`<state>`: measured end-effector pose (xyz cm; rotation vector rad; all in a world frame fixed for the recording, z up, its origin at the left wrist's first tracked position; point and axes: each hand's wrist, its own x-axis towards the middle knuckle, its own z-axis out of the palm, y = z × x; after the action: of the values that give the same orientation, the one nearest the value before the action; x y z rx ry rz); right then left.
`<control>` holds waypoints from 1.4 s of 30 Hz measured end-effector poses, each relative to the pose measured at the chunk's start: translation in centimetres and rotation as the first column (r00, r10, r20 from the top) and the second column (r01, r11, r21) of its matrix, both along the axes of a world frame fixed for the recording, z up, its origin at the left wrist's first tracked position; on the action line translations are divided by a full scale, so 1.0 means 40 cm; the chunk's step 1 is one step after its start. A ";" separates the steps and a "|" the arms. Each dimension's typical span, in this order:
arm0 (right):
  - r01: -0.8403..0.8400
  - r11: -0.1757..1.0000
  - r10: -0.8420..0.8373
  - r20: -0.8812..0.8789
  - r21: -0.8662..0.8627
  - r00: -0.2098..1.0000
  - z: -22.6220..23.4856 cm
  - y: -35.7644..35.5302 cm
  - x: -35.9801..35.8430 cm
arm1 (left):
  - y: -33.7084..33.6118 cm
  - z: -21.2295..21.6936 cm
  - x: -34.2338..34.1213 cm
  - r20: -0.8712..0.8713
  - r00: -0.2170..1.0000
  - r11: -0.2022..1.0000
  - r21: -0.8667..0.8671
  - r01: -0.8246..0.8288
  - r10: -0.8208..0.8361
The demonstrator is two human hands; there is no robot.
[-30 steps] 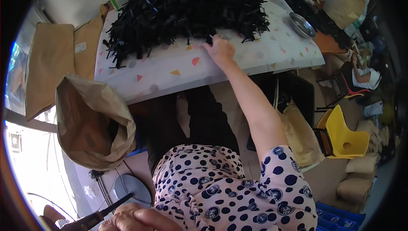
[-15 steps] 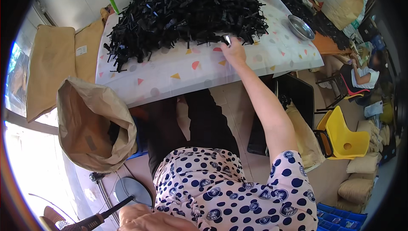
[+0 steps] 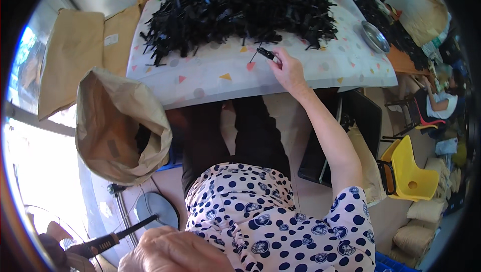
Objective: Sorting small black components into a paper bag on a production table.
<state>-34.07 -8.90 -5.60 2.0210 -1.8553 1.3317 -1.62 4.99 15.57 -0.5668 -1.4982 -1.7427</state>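
My right hand (image 3: pixel 289 70) is over the front part of the table, its thumb and fingers pinched on a small black plastic piece (image 3: pixel 266 53). A thin dark stem sticks out of this piece to the left. Just beyond it spreads a big heap of black plastic pieces (image 3: pixel 240 9), and a strip of tabletop lies between heap and hand. My left hand (image 3: pixel 173 253) is close to my body at the lower edge, its back showing. Its fingers are hidden, so whether it holds anything cannot be made out.
The patterned tablecloth (image 3: pixel 210 82) covers the table. An open brown paper sack (image 3: pixel 87 144) stands at left. A metal bowl (image 3: pixel 375 36) sits at the table's right end. A black-handled rod (image 3: pixel 107 242) is beside my left hand. Yellow chairs (image 3: pixel 413 172) and a seated person (image 3: pixel 441 104) are at right.
My right hand has drawn back from the heap's near edge, and the black piece now shows clear of the heap. The view has shifted slightly. My left hand shows more at the bottom.
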 end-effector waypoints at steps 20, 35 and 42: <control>-0.853 0.520 0.854 -0.040 0.039 0.518 0.092 0.242 0.398 | -0.042 -0.479 0.132 0.344 0.916 0.496 0.844 -0.205 -0.207; -0.750 0.594 0.434 0.669 0.291 0.603 0.066 0.376 0.478 | 0.007 -0.452 0.106 0.817 0.471 0.533 0.250 -0.808 0.332; -0.737 0.590 0.361 0.709 0.330 0.606 0.055 0.375 0.494 | 0.007 -0.458 0.088 0.832 0.261 0.561 -0.071 -0.825 0.489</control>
<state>-14.31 6.10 -3.40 3.0622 -2.1334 1.8706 1.91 5.26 -2.76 1.1475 -1.4809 -1.4705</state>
